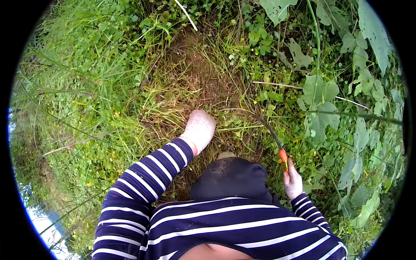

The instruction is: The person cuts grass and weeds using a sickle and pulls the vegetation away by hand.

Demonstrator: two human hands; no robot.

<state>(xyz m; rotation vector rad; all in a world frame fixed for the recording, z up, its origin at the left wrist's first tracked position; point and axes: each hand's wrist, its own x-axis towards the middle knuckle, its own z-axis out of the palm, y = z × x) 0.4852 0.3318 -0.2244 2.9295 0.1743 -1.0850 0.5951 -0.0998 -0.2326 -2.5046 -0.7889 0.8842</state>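
Note:
My right hand [293, 182], in a pale, soiled work glove, is closed around the orange and yellow handle [283, 156] of a sickle. The sickle's thin curved blade [270, 128] arcs up and to the left over the weeds, its far end lying among cut stems. My left hand [200, 127], also in a pale glove, is low over the cut grass [175, 112] in front of my knee. Only the back of that hand shows; its fingers are hidden beneath it, so whether it grips anything cannot be seen.
Ahead lies a patch of brown ground [198, 58] strewn with cut grass. Tall grass [94, 65] grows at left. Broad-leaved plants [320, 89] crowd the right, crossed by a thin dry stalk [278, 84]. A white stick [187, 15] lies at the top. My dark-trousered knee [230, 178] is bent below.

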